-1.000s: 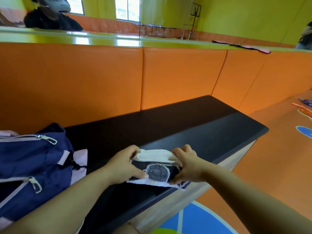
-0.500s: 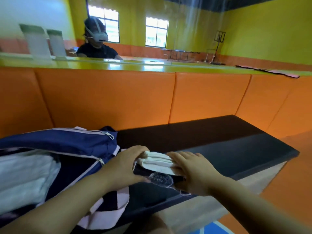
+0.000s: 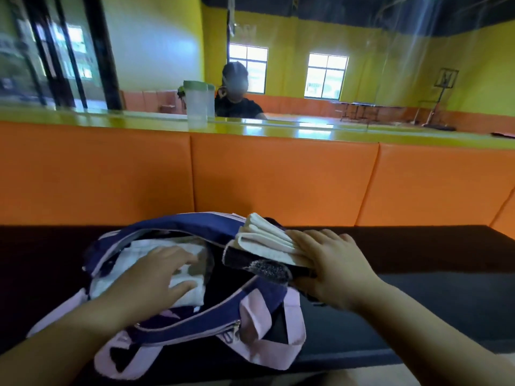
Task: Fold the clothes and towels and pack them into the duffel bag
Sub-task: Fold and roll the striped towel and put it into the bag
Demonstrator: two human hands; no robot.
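Observation:
A navy duffel bag (image 3: 195,328) with pink straps lies unzipped on the black bench. Folded white cloth (image 3: 192,295) is packed inside it. My left hand (image 3: 152,271) rests on that white cloth inside the bag, fingers spread. My right hand (image 3: 331,266) grips a folded black, white and grey cloth (image 3: 264,246) from the right side, fingers on top and thumb underneath. That folded cloth hovers over the bag's right end, just above the opening.
The black bench (image 3: 418,274) runs left to right in front of an orange padded backrest (image 3: 278,176) topped by a green ledge. A clear pitcher (image 3: 197,105) stands on the ledge, and a person sits behind it.
Both hands carried the folded cloth left from the bench edge to the bag. My left hand let go of it and now rests on the white cloth in the bag.

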